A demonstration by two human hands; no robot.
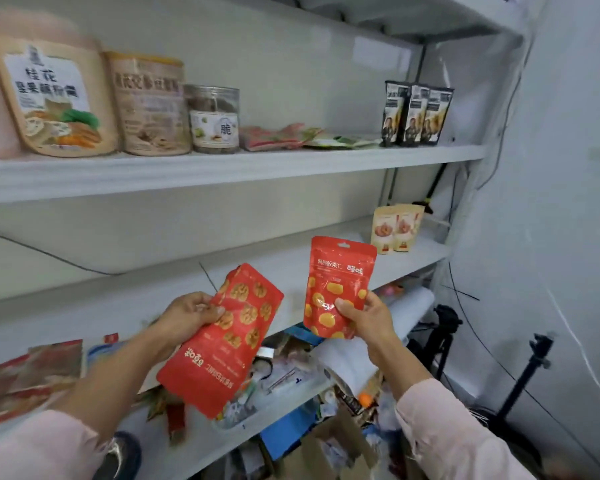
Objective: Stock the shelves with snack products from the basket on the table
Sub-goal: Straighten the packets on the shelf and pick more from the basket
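Note:
My left hand grips a large red snack pouch printed with walnut pictures; it hangs upside down and tilted. My right hand pinches the lower part of a smaller red pouch with yellow chestnut pictures, held upright. Both pouches hover in front of the middle white shelf, which is bare in its centre. Two beige nut pouches stand at that shelf's right end. The basket and the table are out of view.
The upper shelf carries big beige bags, a canister, a clear jar, flat packets and three dark pouches. Clutter fills the lower shelf. A tripod stands at the right.

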